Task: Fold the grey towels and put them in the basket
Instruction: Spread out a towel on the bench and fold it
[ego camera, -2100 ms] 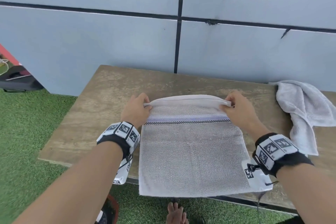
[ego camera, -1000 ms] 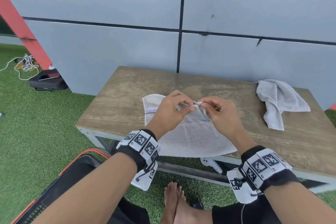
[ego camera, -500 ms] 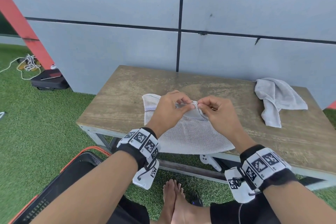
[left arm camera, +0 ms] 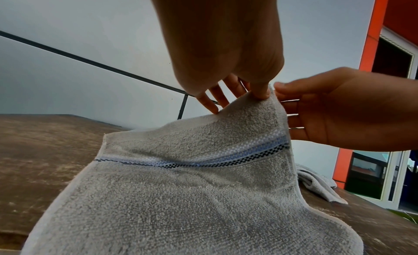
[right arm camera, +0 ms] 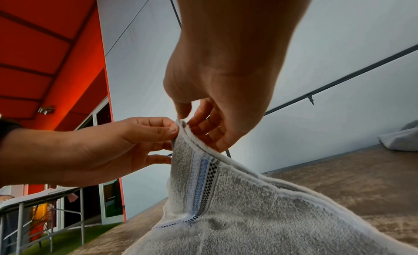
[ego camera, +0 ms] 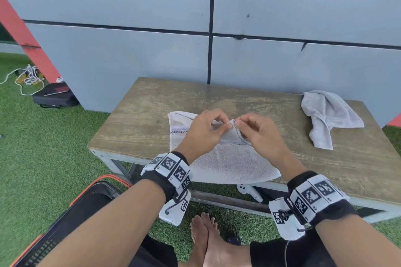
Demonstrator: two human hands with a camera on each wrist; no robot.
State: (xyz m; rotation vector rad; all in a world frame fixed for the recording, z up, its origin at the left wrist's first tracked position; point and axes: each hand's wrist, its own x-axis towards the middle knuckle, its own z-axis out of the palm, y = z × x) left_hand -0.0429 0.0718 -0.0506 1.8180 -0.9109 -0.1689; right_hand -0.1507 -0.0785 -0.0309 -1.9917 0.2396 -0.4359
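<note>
Both grips are narrow pinches on one raised corner of the grey towel [ego camera: 230,158]: the left hand [ego camera: 200,134] and right hand [ego camera: 259,134] meet there, fingertips nearly touching. The towel is nubbly terry with a woven blue and black-check stripe and a hemmed edge; its near end droops over the front edge of the worn wooden surface [ego camera: 134,128]. Right of this towel, well apart, lies a second crumpled towel [ego camera: 327,115]. Left and below it sits a black basket [ego camera: 71,219] with an orange rim.

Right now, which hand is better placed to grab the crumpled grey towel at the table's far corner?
Right hand: the crumpled grey towel lies on its side; the left hand would have to cross over.
</note>
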